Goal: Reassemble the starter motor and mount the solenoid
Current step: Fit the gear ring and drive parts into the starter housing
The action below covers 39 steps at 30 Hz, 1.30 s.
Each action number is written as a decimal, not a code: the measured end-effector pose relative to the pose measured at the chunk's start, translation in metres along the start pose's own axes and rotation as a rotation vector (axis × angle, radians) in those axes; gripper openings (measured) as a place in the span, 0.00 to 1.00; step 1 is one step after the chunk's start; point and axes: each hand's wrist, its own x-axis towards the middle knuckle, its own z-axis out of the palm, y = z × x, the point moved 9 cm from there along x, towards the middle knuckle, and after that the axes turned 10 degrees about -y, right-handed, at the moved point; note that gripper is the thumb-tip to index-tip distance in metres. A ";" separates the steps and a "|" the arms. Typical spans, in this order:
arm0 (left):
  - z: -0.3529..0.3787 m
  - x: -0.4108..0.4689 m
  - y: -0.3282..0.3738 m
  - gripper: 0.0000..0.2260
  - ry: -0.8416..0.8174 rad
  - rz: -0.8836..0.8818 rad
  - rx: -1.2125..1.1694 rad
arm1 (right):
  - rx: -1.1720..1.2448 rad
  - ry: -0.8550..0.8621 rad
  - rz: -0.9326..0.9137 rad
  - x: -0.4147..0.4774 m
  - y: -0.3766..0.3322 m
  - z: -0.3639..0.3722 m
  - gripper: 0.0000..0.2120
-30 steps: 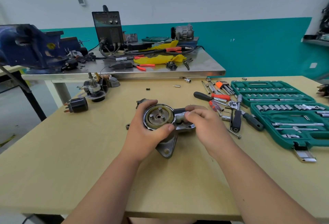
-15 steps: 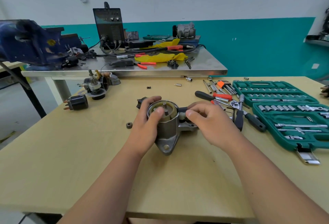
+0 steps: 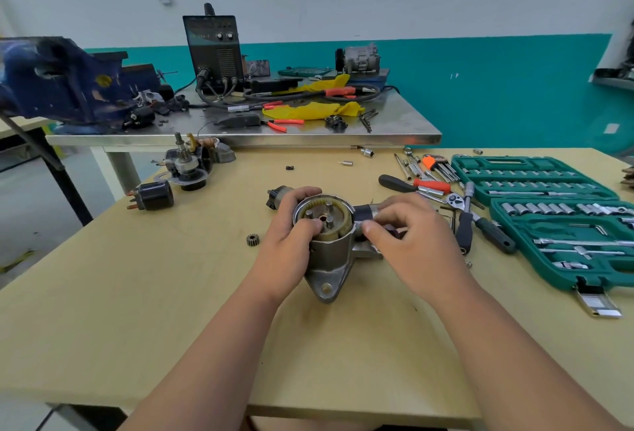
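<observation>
The left hand [image 3: 291, 245] gripped the heavy-looking, rigid starter housing [image 3: 329, 254] by its barrel, while the right hand [image 3: 411, 242] seemingly pinched a dark part [image 3: 363, 213] beside it.

The silver starter housing [image 3: 331, 255] stands upright on the desk [image 3: 171, 310], its open top showing a toothed ring and pins; the black solenoid [image 3: 152, 195] lies sideways, well apart.

The silver cast-metal starter housing [image 3: 329, 254] is showing a dull sheen; the pale wooden bench [image 3: 137, 310] is looking smooth and matt.
</observation>
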 end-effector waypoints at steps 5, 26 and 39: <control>0.008 -0.001 0.008 0.18 -0.046 0.050 0.002 | 0.190 -0.360 0.151 0.020 -0.009 0.026 0.19; 0.010 0.000 0.005 0.31 -0.135 0.005 0.308 | 0.058 -0.232 0.109 0.046 -0.014 0.022 0.12; 0.008 -0.005 -0.005 0.34 -0.141 -0.040 0.183 | 0.314 -0.324 -0.034 0.020 -0.005 0.038 0.16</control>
